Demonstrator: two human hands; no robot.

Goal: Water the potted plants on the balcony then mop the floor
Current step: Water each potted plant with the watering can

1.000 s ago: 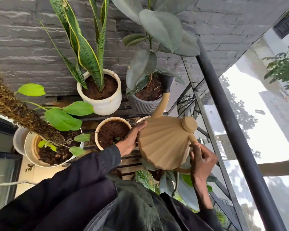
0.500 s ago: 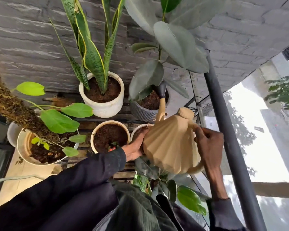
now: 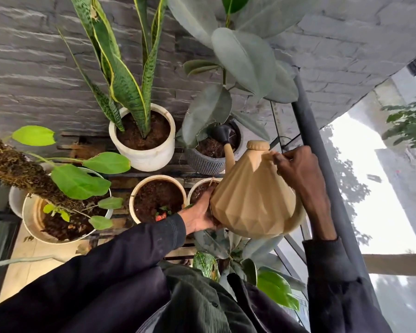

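Watering can [image 3: 252,195], right grip [image 3: 298,169] curled round handle [image 3: 270,155], left grip [image 3: 199,212] flat against its side

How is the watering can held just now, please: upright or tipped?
Tipped. The can leans forward, its spout over the grey pot; the right hand grips it and the left hand props its base. Whether water flows: cannot tell.

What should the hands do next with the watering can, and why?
Probably tilt the watering can a little steeper. Its dark rose hangs over the grey ribbed pot, the right hand grips it at the top and the left hand props its side, yet no stream of water shows.
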